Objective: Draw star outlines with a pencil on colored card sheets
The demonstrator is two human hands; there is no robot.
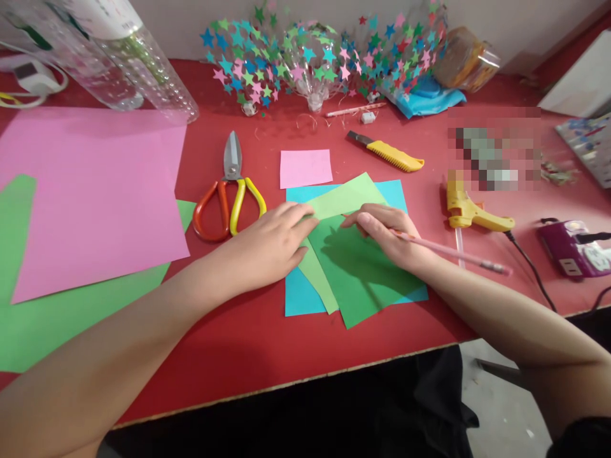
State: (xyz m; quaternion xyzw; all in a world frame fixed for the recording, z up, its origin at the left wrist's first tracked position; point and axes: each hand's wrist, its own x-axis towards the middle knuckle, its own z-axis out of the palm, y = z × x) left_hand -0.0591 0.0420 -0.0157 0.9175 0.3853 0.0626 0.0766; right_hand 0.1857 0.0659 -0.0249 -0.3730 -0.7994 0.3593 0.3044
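Forearms (157, 318) foremost: left hand (274, 245) flat on light-green paper (351, 194), right grip (394, 235) pinching pencil (453, 251).

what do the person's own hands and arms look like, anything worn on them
The left hand and right hand are bare, with no gloves, rings, watch or bracelet showing. Both forearms are uncovered too. A black sleeve shows at the right arm's lower edge of the picture; no left sleeve is clearly visible.

I see flat red tabletop (229, 356) with pale front edge, plain grey wall (176, 25) behind, grey floor (506, 407) lower right.
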